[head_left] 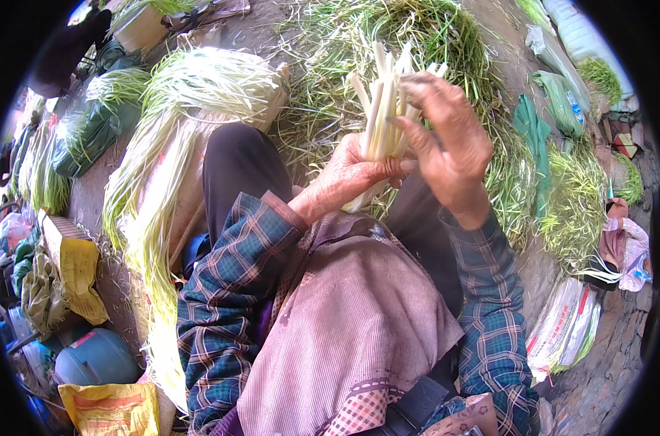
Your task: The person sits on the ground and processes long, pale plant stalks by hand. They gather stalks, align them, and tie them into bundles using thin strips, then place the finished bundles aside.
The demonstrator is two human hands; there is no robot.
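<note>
In front of my knees, my left hand is closed around the lower part of a bundle of pale, whitish-yellow stalks. Their thick ends point upward and fan out slightly. My right hand is raised at the bundle's right side, slightly blurred, with thumb and fingers apart and the fingertips close to the stalks. Whether the fingertips touch them I cannot tell. Beyond the bundle spreads a heap of loose green leaves and trimmings. To my left, a large pile of long pale-green stalks drapes over a sack.
A pink cloth covers my lap. At the lower left are a blue rounded container and a yellow bag. More greens, a green plastic bag and a white printed sack lie on the right.
</note>
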